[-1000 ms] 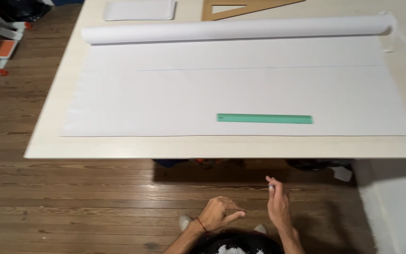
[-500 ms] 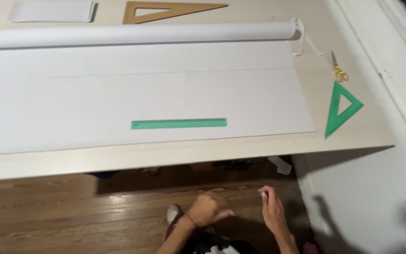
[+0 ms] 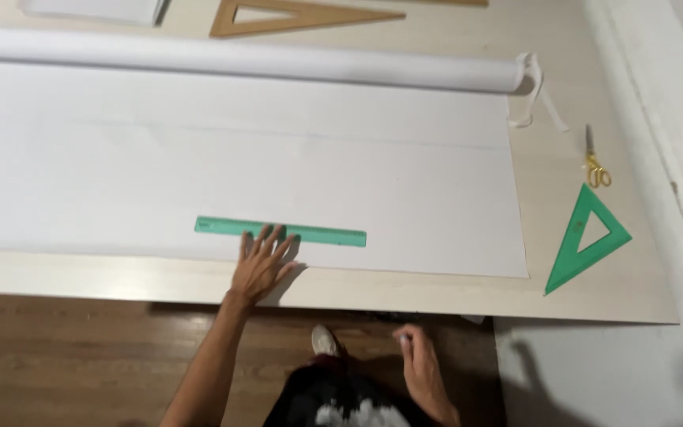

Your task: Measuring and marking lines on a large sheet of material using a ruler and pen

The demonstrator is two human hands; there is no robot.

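My left hand lies flat on the table's near edge, fingers spread, with its fingertips on the green straight ruler. The ruler rests on a wide sheet of white paper unrolled from a roll at the far side. My right hand hangs below the table edge near my body, fingers loosely curled; a small pale thing seems pinched at its fingertips, too small to tell what.
A green set square and small yellow-handled scissors lie right of the paper. A wooden set square and a white pad sit at the far edge. Wooden floor below; a white wall on the right.
My left hand has risen from below the table and landed on the ruler. The view has shifted closer and to the right, bringing the green set square and scissors in.
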